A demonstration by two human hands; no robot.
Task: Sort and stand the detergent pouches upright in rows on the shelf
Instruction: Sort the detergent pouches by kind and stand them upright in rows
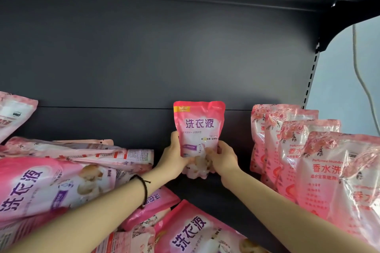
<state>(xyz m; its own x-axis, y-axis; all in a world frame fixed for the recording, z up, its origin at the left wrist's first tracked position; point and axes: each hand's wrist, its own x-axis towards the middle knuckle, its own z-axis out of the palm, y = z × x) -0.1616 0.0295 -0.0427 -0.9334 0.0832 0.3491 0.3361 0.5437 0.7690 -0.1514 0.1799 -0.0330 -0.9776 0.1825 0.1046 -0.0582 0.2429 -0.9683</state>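
Pouch (199, 129): it stands upright in the centre of the frame with its front to the camera. It is pink with purple characters and has a yellow "NEW" corner at its top left. Its base is down at the shelf (216, 195), but whether it rests there cannot be told.
Left hand (174, 156): it grips the pouch's lower left edge, with the thumb lying up along that edge and the fingers wrapped behind.
Right hand (223, 159): it holds the pouch's lower right corner, with curled fingers pressed on the front near the base.
Band (144, 189): a thin black cord sits on the left wrist.
Row (298, 150): at the right of the frame, several paler floral pouches stand upright one behind another. They run from the back panel (144, 57) toward the lower right corner and stand apart from the held pouch.
Pile (41, 181): at the left and lower centre, pouches lie flat and overlap. Some show their fronts and some their printed backs. The left forearm crosses above them.
Leaning pouch (12, 113): at the far left edge, one floral pouch tilts above the pile.
Shelf: a bare stretch of dark deck shows between the pile and the row, under the held pouch.
Back panel: it is dark grey and fills the upper half of the frame.
Cable (362, 72): it is pale and hangs down the light wall at the upper right, beyond the shelf's side.
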